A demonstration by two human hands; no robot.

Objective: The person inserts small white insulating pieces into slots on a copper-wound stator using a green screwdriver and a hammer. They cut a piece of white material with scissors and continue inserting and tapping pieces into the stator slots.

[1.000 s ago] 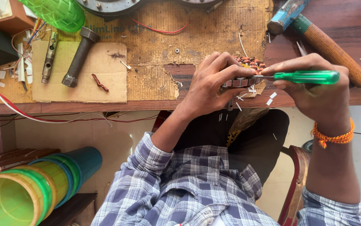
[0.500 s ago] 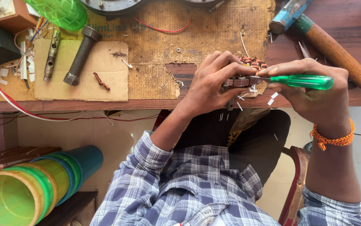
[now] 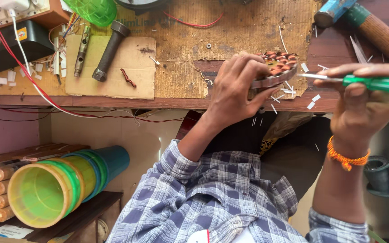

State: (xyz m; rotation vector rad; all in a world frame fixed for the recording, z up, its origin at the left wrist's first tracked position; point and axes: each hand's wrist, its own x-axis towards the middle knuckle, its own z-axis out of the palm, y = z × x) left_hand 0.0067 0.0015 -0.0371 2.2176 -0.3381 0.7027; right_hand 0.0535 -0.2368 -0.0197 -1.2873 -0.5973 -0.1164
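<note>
My left hand [image 3: 237, 87] grips a round metal motor part with copper-coloured windings [image 3: 279, 66], tilted up on edge at the front of the wooden workbench [image 3: 113, 101]. My right hand [image 3: 361, 101], with an orange thread band at the wrist, is closed around a green-handled screwdriver [image 3: 379, 84]. The screwdriver lies level, and its thin metal tip points left toward the wound part, stopping just to the right of it. Small white slips lie scattered on the bench around the part.
A hammer with a wooden handle [image 3: 377, 33] lies at the back right. On a cardboard sheet [image 3: 131, 81] to the left lie a black socket tool [image 3: 109, 51] and a small metal tool [image 3: 81, 56]. Stacked green and yellow tubs [image 3: 54, 189] sit below left, and red wires trail from a black box [image 3: 5, 49].
The view has drawn closer to the bench. My right hand has pulled the screwdriver to the right, away from the wound part. My left hand has tipped the part up more.
</note>
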